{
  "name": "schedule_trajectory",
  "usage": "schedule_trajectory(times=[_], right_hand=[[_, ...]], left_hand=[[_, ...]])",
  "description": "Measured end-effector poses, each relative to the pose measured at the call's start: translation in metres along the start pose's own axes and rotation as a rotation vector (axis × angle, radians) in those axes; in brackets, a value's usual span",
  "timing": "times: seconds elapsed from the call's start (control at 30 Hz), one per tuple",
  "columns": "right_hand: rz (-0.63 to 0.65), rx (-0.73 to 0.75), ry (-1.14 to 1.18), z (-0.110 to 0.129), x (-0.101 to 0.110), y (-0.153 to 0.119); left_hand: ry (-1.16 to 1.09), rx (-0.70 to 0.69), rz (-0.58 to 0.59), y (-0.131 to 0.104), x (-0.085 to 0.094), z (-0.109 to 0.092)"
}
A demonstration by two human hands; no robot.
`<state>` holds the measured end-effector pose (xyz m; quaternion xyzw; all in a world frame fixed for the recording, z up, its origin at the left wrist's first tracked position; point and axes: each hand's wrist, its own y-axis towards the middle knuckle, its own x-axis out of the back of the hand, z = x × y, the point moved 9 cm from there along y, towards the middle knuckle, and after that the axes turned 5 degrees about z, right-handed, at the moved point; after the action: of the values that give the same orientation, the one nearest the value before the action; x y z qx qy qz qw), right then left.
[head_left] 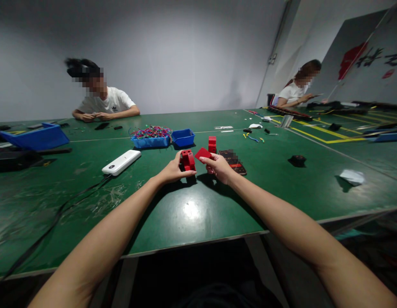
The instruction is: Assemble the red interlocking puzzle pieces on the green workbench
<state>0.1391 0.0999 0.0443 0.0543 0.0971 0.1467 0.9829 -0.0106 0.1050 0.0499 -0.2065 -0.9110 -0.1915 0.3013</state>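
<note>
A red blocky part [187, 160] with holes in its top is held between the thumb and fingers of my left hand [173, 171], just above the table. My right hand [220, 167] pinches a thin, flat red piece [203, 153] by its near corner, to the right of the blocky part and apart from it. Behind my right hand, a second red block [212, 144] stands upright on the table. A phone [233, 161] with its screen lit lies just right of that hand.
On the green table [172, 218], a blue bin of coloured wires [150, 137] stands beside a smaller blue bin [183, 137]. A white power bank [121, 162] with a black cable lies left. One person [108, 102] sits opposite, another [294, 92] at far right. Crumpled paper [352, 176] lies right.
</note>
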Motion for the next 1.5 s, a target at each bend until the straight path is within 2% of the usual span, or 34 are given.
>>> schedule_trajectory(times=[0.13,0.23,0.37,0.63,1.0,1.13,1.33,1.5], right_hand=[[-0.085,0.026,-0.028,0.002,0.008,0.001],[-0.135,-0.025,0.074,-0.001,0.011,0.001],[-0.13,-0.069,0.127,-0.003,0.009,0.001],[-0.141,0.045,0.012,0.002,0.013,0.003],[-0.088,0.056,-0.049,-0.001,0.01,0.003],[-0.109,0.066,-0.031,-0.002,0.013,0.005],[-0.155,-0.049,0.062,-0.005,0.014,0.002],[-0.107,-0.116,0.114,-0.007,0.009,0.0]], left_hand=[[0.001,0.01,-0.001,-0.001,0.0,0.0],[0.012,0.026,0.002,-0.001,0.0,0.0],[0.056,0.042,0.0,-0.001,0.001,-0.001],[0.056,0.03,0.006,-0.001,0.0,-0.002],[0.05,0.027,-0.004,-0.001,0.001,-0.004],[0.046,0.026,0.005,-0.002,0.001,-0.004],[0.045,0.033,0.004,-0.002,0.0,-0.003],[0.034,0.03,0.006,-0.001,0.0,-0.001]])
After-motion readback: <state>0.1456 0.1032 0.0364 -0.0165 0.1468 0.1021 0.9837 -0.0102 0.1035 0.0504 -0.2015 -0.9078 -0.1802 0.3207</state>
